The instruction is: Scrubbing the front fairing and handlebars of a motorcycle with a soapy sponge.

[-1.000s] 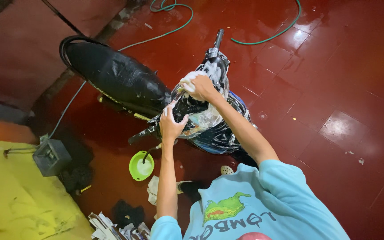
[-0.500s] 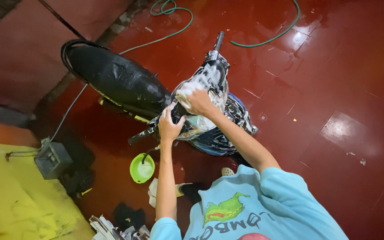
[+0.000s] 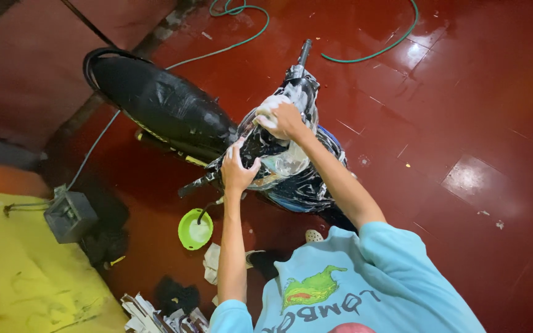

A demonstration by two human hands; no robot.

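A black motorcycle point(image 3: 174, 117) stands on the wet red floor, its front body covered in soap foam. My right hand point(image 3: 288, 120) presses a white soapy sponge point(image 3: 269, 106) against the foamy fairing near the handlebar. My left hand point(image 3: 239, 169) rests flat on the motorcycle's body just behind that, fingers spread on the surface. Both arms reach forward from my light blue shirt point(image 3: 365, 283) at the bottom of the view.
A green bowl point(image 3: 195, 229) with a dipper sits on the floor beside the motorcycle. A green hose point(image 3: 365, 43) loops across the far floor. A grey box point(image 3: 69, 216) stands at the left by a yellow surface point(image 3: 26, 277). Rags and papers point(image 3: 155, 311) lie near my feet.
My right hand with the sponge has slid over the foamy front body, down and back up toward the handlebar. My left hand stays pressed on the motorcycle.
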